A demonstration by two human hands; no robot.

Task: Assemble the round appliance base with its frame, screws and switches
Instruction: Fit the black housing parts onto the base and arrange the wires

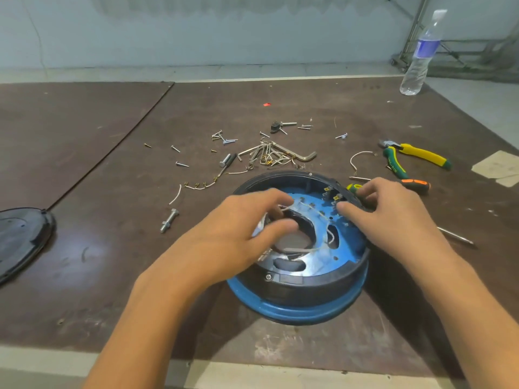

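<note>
The round appliance base, blue with a black rim, lies open side up on the brown table. A blue inner plate with white wires shows inside it. My left hand reaches into the base, and its curled thumb and fingers pinch a bunch of the white wires near the centre hole. My right hand lies on the base's right rim with its thumb on the edge. Its fingers curl round a screwdriver's yellow-green handle. The shaft sticks out from under the hand to the right.
Loose screws, hex keys, wire pieces and a small black switch lie behind the base. Pliers and an orange-black screwdriver sit at right, a bolt and black cover at left. A water bottle stands far right.
</note>
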